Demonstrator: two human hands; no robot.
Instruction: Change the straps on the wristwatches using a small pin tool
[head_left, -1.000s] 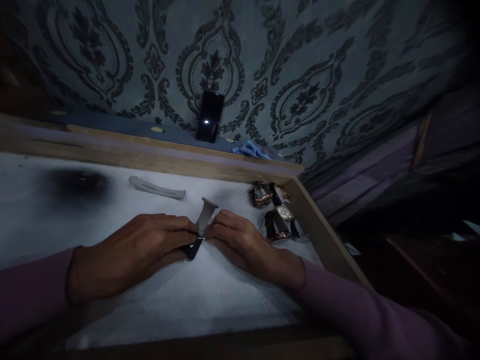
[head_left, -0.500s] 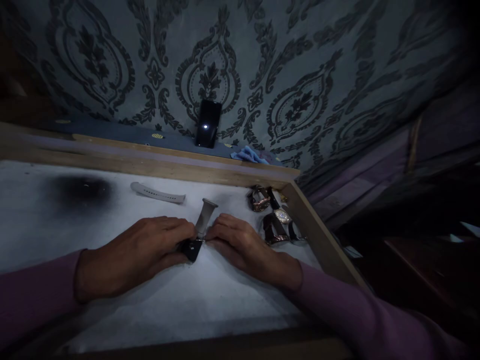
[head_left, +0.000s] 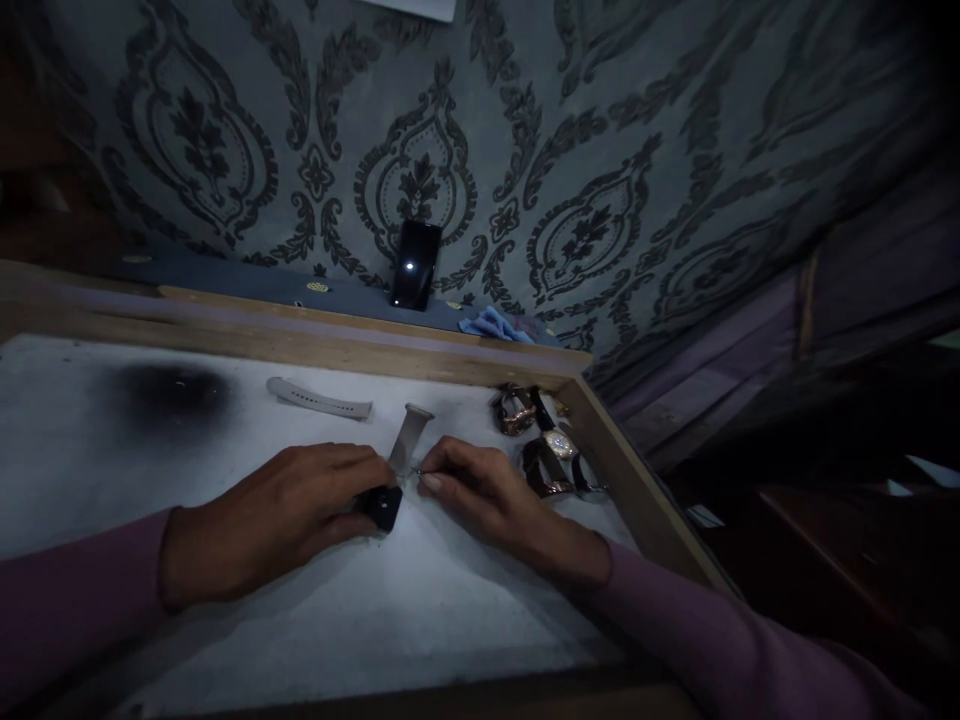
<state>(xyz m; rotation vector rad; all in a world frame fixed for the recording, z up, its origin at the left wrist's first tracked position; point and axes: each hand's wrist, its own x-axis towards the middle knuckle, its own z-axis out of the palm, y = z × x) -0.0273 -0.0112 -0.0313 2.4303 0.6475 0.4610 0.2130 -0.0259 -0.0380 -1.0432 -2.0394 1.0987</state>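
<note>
My left hand is closed on a dark smartwatch, its thumb and fingers on the near and far sides of the case. A short pale grey strap piece extends from the watch's far end, its tip pointing away from me. To the right of that joint my right hand pinches a small thin thing, too small and dark to name. A longer grey strap piece with a row of holes lies on the white surface beyond my left hand.
Several wristwatches lie in the right corner of the wood-framed tray. On the ledge behind, a black phone leans against the patterned wall, beside a blue cloth. A dark stain marks the white surface at left.
My right hand has drawn slightly away from the watch, so the small thing in its fingertips shows more. My left hand keeps its hold. The view has tilted up a little.
</note>
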